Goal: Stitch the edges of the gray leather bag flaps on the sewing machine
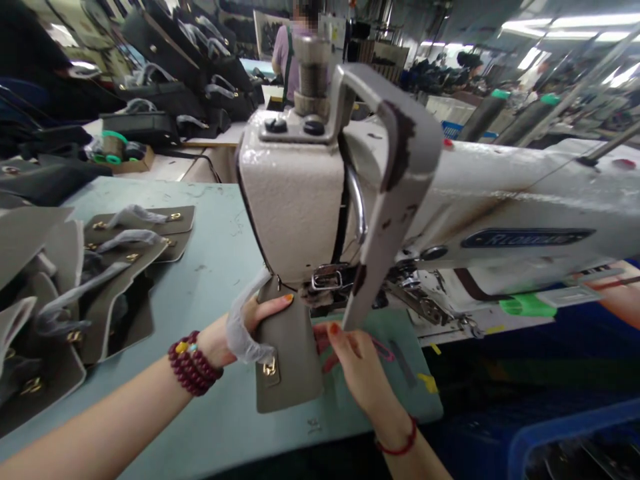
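A grey-brown bag panel (293, 363) stands tilted below the sewing machine head (295, 200), its upper end close to the presser foot area. A plastic-wrapped handle (243, 327) with a gold buckle (270, 367) is fixed to it. My left hand (255, 323) reaches through the handle loop and grips the panel, thumb lying on its face and the other fingers hidden behind. Beside the panel's right edge is my right hand (357, 367), fingers bent and thumb raised near the lower end of the machine's metal guard (390, 173). What its fingertips hold, if anything, is hidden.
More bag panels with wrapped handles (135, 240) lie piled on the left of the pale green table (215, 227). Black bags (165, 87) are stacked behind. Thread spools (485, 117) stand behind the machine arm. A blue bin (575, 427) sits lower right. A person (285, 57) is farther back.
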Tool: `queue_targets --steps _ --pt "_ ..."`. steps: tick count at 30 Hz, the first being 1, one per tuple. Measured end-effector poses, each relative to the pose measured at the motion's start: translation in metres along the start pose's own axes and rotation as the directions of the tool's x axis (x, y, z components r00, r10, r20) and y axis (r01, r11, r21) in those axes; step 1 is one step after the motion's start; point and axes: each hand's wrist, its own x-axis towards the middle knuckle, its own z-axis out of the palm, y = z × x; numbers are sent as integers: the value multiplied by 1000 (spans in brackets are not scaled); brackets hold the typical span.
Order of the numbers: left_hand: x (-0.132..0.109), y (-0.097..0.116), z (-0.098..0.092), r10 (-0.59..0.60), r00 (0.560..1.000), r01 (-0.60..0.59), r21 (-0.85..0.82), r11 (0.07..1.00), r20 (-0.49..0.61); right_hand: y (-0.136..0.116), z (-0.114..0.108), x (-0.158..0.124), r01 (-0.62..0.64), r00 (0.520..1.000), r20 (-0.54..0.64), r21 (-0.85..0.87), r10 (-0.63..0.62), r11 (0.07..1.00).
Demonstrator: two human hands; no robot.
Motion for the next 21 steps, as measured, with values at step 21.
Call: queue_targets --steps 21 --pt "14 6 7 122 993 -122 -16 992 -2 2 36 25 60 992 -99 -128 -73 990"
